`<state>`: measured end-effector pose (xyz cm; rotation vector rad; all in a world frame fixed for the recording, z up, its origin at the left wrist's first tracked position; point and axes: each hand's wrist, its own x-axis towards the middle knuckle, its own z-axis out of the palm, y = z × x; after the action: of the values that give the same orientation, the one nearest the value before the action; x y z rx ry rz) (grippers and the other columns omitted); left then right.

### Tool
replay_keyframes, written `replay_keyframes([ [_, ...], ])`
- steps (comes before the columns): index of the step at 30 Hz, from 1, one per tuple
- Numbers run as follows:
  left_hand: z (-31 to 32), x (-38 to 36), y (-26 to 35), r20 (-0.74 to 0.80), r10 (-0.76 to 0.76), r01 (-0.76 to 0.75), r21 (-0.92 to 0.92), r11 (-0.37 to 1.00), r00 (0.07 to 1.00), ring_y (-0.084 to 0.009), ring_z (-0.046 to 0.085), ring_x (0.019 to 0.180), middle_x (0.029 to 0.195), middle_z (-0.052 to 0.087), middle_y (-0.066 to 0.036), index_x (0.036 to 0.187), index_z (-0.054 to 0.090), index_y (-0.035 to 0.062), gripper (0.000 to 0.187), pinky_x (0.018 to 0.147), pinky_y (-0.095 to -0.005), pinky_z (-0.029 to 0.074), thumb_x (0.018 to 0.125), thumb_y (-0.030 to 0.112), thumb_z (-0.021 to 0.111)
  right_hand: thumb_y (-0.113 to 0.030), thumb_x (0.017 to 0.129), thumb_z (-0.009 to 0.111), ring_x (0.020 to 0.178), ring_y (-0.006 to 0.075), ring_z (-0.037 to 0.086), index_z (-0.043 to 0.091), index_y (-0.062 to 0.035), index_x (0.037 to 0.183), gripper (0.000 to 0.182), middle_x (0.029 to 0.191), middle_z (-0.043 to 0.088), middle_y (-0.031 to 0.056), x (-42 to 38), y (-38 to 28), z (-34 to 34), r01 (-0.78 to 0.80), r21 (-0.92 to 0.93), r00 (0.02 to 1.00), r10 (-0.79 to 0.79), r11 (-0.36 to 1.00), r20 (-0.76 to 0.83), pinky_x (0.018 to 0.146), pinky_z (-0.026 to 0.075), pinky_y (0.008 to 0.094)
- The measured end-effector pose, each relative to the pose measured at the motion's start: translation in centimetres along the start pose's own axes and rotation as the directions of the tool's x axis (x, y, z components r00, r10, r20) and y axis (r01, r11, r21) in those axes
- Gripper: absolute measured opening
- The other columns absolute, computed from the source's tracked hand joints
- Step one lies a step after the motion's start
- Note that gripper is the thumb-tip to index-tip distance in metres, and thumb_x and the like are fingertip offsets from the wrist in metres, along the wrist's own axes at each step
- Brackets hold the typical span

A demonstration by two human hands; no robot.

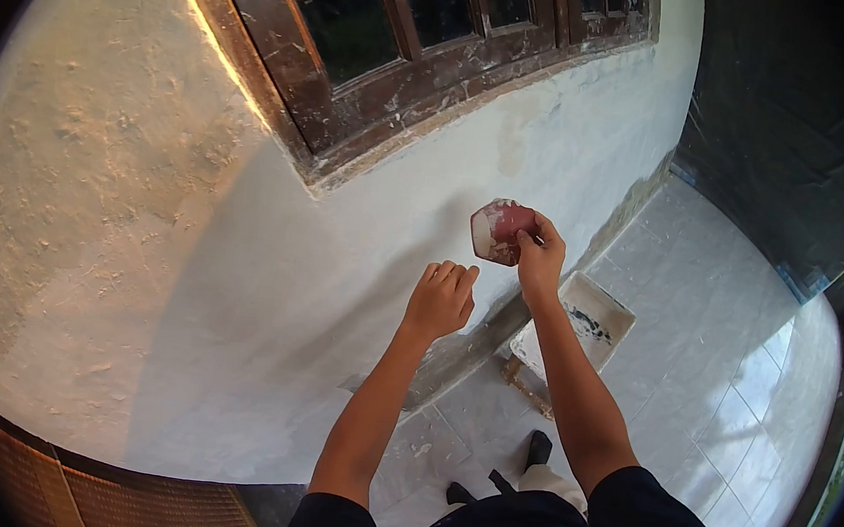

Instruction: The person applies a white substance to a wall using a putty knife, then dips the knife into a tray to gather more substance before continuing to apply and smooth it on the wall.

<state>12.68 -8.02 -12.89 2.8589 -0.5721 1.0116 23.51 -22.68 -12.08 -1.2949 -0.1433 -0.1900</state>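
Note:
In my right hand (540,259) is a reddish scraper plate (501,232) with angled corners, smeared with pale filler and pinched at its right edge between thumb and fingers. My left hand (442,300) is lower and to the left, apart from the plate, its fingers curled in near the white wall (341,267); nothing shows in it. Both hands are in front of the wall, below the window. Below my right hand, partly hidden by the forearm, a white tray (618,316) holds some pale and dark residue.
A brown wooden window frame (396,101) spans the top. Dark sheeting (790,125) hangs at the right over a grey tiled floor (681,286). Woven brown material (150,506) lies at bottom left. My dark shoes are on the floor below.

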Motion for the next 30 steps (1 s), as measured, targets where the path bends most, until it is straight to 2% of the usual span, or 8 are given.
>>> replay_keyframes([
  [5, 6.0, 1.0, 2.8, 0.087, -0.070, 0.080, -0.106, 0.991, 0.994, -0.0264, 0.057, 0.090, 0.091, 0.063, -0.010, 0.111, 0.058, 0.0007, 0.037, 0.081, -0.0399, 0.043, 0.075, 0.008, 0.063, 0.002, 0.084, 0.057, 0.087, 0.0166, 0.065, 0.062, 0.0043, 0.114, 0.030, 0.099, 0.068, 0.0125, 3.1, 3.0, -4.8, -0.082, -0.018, 0.997, 0.082, 0.996, -0.007, 0.078, 0.053, 0.0298],
  [7, 8.5, 1.3, 4.0, 0.114, -0.076, 0.093, -0.155, 0.984, 0.991, -0.0266, 0.057, 0.091, 0.092, 0.063, -0.011, 0.111, 0.058, 0.0004, 0.038, 0.081, -0.0401, 0.044, 0.075, 0.008, 0.063, 0.004, 0.086, 0.057, 0.090, 0.0146, 0.061, 0.062, 0.0036, 0.113, 0.027, 0.100, 0.066, 0.0090, 4.1, 3.4, -7.2, -0.164, -0.038, 0.986, 0.164, 0.986, -0.009, 0.082, 0.050, 0.0278],
  [9, 11.1, 1.8, 5.0, 0.134, -0.083, 0.109, -0.199, 0.974, 0.987, -0.0270, 0.057, 0.094, 0.096, 0.063, -0.011, 0.112, 0.058, 0.0002, 0.038, 0.083, -0.0407, 0.044, 0.075, 0.007, 0.063, 0.004, 0.087, 0.056, 0.091, 0.0153, 0.062, 0.060, 0.0036, 0.115, 0.028, 0.101, 0.067, 0.0098, 5.6, 5.8, -10.2, -0.185, -0.100, 0.983, 0.184, 0.978, -0.023, 0.083, 0.050, 0.0282],
  [11, 13.5, 2.4, 6.0, 0.168, -0.099, 0.139, -0.249, 0.959, 0.981, -0.0274, 0.057, 0.097, 0.098, 0.063, -0.012, 0.112, 0.058, 0.0004, 0.037, 0.084, -0.0411, 0.044, 0.076, 0.008, 0.063, 0.002, 0.086, 0.057, 0.090, 0.0173, 0.065, 0.059, 0.0042, 0.115, 0.029, 0.103, 0.067, 0.0127, 6.9, 7.8, -13.1, -0.180, -0.085, 0.983, 0.177, 0.980, -0.041, 0.079, 0.053, 0.0303],
  [15, 18.0, 3.6, 8.3, 0.199, -0.133, 0.194, -0.327, 0.925, 0.971, -0.0292, 0.057, 0.108, 0.106, 0.062, -0.013, 0.112, 0.058, 0.0012, 0.035, 0.091, -0.0428, 0.044, 0.078, 0.008, 0.061, 0.003, 0.088, 0.057, 0.092, 0.0171, 0.065, 0.057, 0.0050, 0.118, 0.030, 0.105, 0.068, 0.0129, 8.5, 9.5, -17.7, -0.252, -0.126, 0.966, 0.242, 0.960, -0.087, 0.081, 0.053, 0.0299],
  [18, 20.9, 4.1, 10.1, 0.215, -0.128, 0.199, -0.347, 0.917, 0.968, -0.0314, 0.056, 0.114, 0.110, 0.062, -0.014, 0.111, 0.058, 0.0015, 0.034, 0.095, -0.0444, 0.043, 0.078, 0.008, 0.061, 0.007, 0.089, 0.054, 0.094, 0.0164, 0.064, 0.057, 0.0051, 0.119, 0.030, 0.106, 0.068, 0.0116, 9.2, 11.0, -20.2, -0.329, -0.096, 0.941, 0.318, 0.939, -0.119, 0.086, 0.051, 0.0289],
  [25, 25.5, 4.0, 13.1, 0.344, -0.140, 0.276, -0.384, 0.881, 0.928, -0.0336, 0.055, 0.117, 0.113, 0.062, -0.016, 0.113, 0.055, 0.0008, 0.034, 0.097, -0.0463, 0.042, 0.080, 0.008, 0.061, 0.006, 0.092, 0.052, 0.096, 0.0168, 0.063, 0.055, 0.0062, 0.121, 0.029, 0.110, 0.067, 0.0123, 9.6, 15.0, -26.0, -0.392, -0.055, 0.908, 0.377, 0.918, -0.184, 0.087, 0.051, 0.0291],
  [30, 27.3, 2.7, 14.5, 0.441, -0.195, 0.378, -0.377, 0.846, 0.876, -0.0356, 0.054, 0.116, 0.118, 0.059, -0.018, 0.120, 0.052, 0.0012, 0.040, 0.097, -0.0473, 0.042, 0.081, 0.007, 0.062, 0.006, 0.090, 0.053, 0.094, 0.0162, 0.066, 0.058, 0.0049, 0.117, 0.028, 0.106, 0.069, 0.0119, 9.3, 17.1, -29.6, -0.418, -0.141, 0.893, 0.378, 0.897, -0.245, 0.084, 0.052, 0.0288],
])
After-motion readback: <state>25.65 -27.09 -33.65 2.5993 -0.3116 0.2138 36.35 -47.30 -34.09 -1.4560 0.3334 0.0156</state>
